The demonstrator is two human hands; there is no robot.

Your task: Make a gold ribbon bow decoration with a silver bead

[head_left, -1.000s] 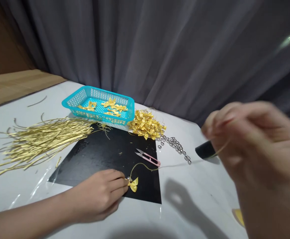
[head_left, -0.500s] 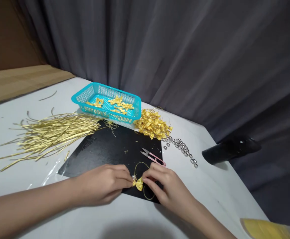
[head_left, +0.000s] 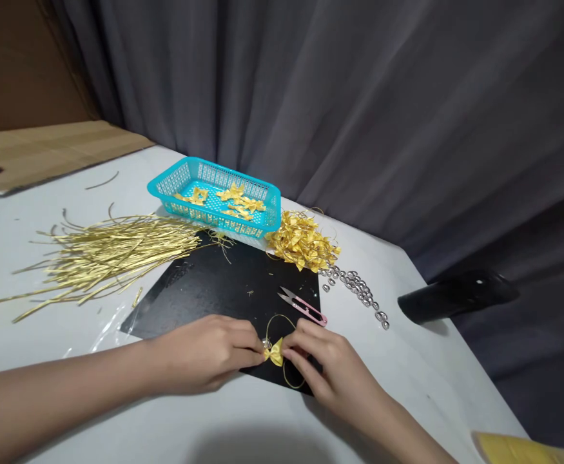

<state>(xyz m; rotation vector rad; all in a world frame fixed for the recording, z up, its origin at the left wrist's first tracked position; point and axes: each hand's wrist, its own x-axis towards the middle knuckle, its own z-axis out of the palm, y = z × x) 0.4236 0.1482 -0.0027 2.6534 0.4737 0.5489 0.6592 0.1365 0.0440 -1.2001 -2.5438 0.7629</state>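
A small yellow ribbon bow (head_left: 276, 353) is pinched between my two hands over the near edge of a black mat (head_left: 223, 283). The fingertips of my left hand (head_left: 218, 351) close on its left end, and those of my right hand (head_left: 318, 354) on its right end. A thin gold cord (head_left: 280, 316) loops above and below the bow. Something small and shiny (head_left: 266, 343) sits by my left fingertips, partly hidden. Just beyond my right hand lies a pair of pink-handled thread snips (head_left: 303, 305), blades pointing left.
A turquoise basket (head_left: 214, 222) holding several yellow bows stands at the back. Beside it are a heap of yellow bows (head_left: 303, 241) and silvery beads (head_left: 359, 290). Gold cords (head_left: 122, 254) lie left, a black cylindrical object (head_left: 456, 298) right. A grey curtain (head_left: 349, 116) hangs behind.
The whole view has shifted slightly, with most things appearing a little further right. Both hands keep their pinch on the bow, which looks turned slightly more upright.
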